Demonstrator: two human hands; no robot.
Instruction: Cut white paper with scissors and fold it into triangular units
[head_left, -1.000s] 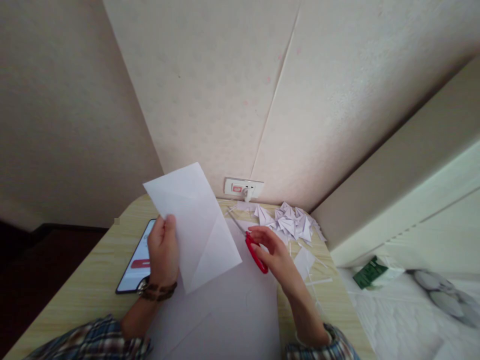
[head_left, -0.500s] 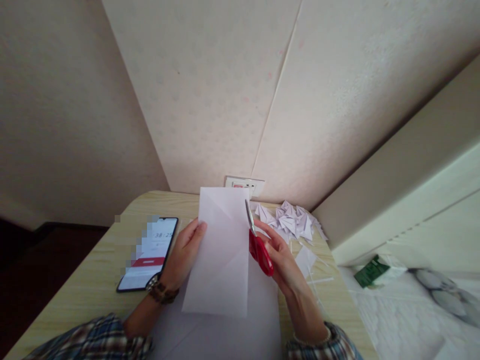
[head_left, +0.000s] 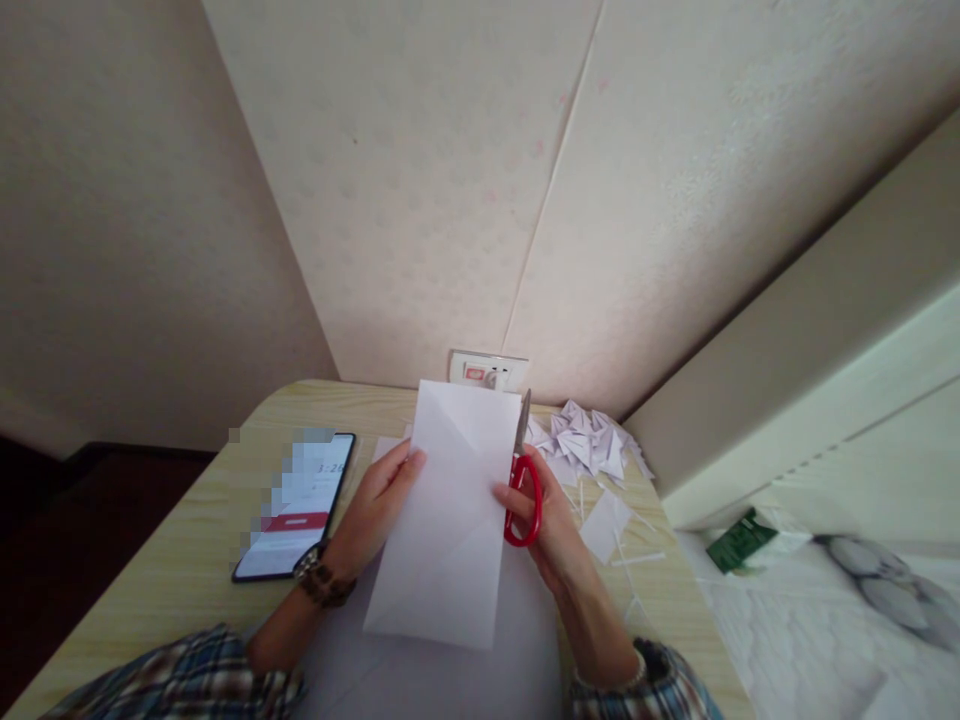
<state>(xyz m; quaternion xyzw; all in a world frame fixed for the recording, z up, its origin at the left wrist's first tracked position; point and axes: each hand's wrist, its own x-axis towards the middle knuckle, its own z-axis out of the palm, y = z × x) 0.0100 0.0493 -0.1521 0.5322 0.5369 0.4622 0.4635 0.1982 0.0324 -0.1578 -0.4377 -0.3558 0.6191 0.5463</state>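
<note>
A white sheet of paper [head_left: 446, 520], creased and rectangular, is held up over the table. My left hand [head_left: 382, 495] pinches its left edge, thumb in front and fingers behind. Along the right edge, my right hand [head_left: 544, 520] grips scissors [head_left: 527, 500] with red handles, their blades pointing up beside the paper's upper right corner. The thumb of that hand rests on the paper's right edge, so both hands touch the sheet. Beneath it lies a larger white sheet [head_left: 525, 650] at the table's near side.
A phone [head_left: 304, 550] with a lit screen lies left on the wooden table [head_left: 187, 540]. Folded paper pieces [head_left: 589, 440] are heaped at the back right, with a small paper scrap [head_left: 606, 525] and thin strips nearer. A wall socket [head_left: 487, 372] is behind.
The paper's upper part has shifted right and tilted. The scissors have turned more upright, and my right thumb has come onto the sheet's edge.
</note>
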